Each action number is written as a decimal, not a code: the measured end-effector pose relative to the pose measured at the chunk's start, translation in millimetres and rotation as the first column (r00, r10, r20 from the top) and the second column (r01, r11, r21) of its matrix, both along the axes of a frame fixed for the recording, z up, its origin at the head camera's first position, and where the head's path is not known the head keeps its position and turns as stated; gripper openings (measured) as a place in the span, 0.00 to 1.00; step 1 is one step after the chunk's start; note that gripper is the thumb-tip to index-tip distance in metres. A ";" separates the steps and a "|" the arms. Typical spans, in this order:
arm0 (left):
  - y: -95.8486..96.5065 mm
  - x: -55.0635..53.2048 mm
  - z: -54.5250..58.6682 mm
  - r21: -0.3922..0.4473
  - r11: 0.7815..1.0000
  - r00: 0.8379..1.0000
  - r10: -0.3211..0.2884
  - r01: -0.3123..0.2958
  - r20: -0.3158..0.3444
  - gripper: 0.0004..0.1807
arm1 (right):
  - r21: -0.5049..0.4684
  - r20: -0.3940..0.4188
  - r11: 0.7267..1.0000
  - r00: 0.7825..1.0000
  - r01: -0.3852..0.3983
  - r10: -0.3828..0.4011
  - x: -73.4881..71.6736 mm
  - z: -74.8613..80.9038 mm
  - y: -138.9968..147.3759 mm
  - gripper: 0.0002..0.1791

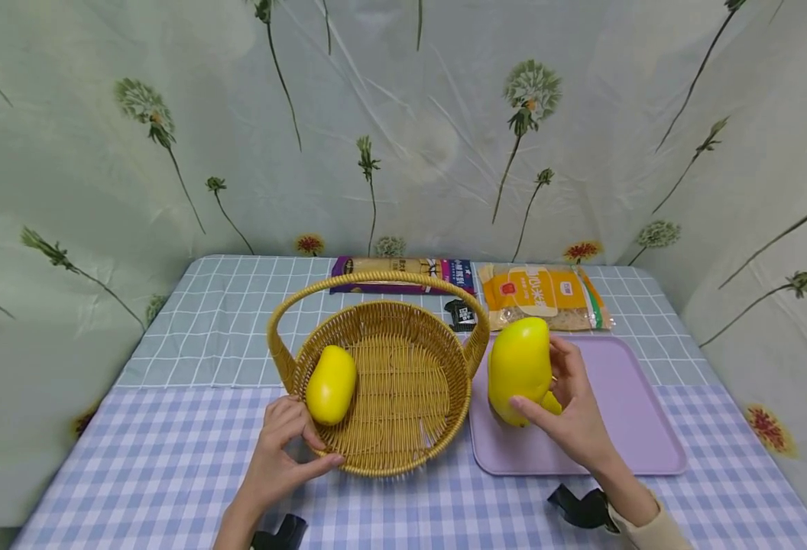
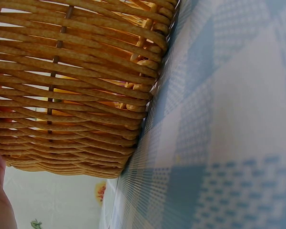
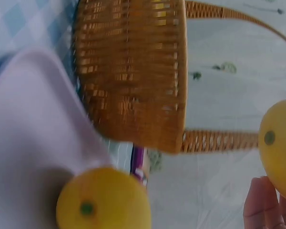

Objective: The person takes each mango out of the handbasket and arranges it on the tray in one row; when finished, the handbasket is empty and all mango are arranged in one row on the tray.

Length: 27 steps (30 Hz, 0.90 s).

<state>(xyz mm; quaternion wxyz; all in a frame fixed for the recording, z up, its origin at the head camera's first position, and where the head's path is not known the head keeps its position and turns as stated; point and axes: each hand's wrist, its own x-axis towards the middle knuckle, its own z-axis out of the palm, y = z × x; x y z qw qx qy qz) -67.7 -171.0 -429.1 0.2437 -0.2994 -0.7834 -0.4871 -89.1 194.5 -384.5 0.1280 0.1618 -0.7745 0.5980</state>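
My left hand [image 1: 283,443] grips the near-left rim of a round wicker basket [image 1: 393,462], its thumb along the front. In the left wrist view, the woven basket wall [image 2: 62,105] fills the upper left. One yellow mango [image 1: 331,386] lies inside the basket, against its left wall. My right hand [image 1: 572,405] holds another yellow mango [image 1: 519,359] over the purple tray [image 1: 623,412], fingers on its right side and thumb in front. Mostly hidden behind that one is a further mango [image 1: 551,402]; the right wrist view shows this mango [image 3: 105,200] down on the tray.
The basket's tall arched handle [image 1: 376,276] spans it from left to right. Behind stand a purple long packet [image 1: 403,275], an orange-labelled bag of grain [image 1: 544,298] and a small black packet [image 1: 460,315]. A floral curtain [image 1: 403,137] closes off the back.
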 end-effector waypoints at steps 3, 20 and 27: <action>-0.1 -0.6 -0.2 0.010 1.000 1.000 -0.003 0.003 -0.016 0.22 | -0.010 0.017 0.999 0.999 0.046 -0.045 -4.2 -2.0 9.6 0.45; -2.0 -0.8 -2.6 0.011 1.000 1.000 0.004 -0.004 -0.021 0.21 | 0.061 0.136 0.956 0.947 0.286 -0.292 -27.1 -23.8 72.1 0.39; -1.7 -1.5 -3.4 0.013 1.000 1.000 -0.004 0.004 -0.019 0.20 | 0.181 0.153 0.915 0.909 0.361 -0.388 -27.2 -29.9 92.3 0.38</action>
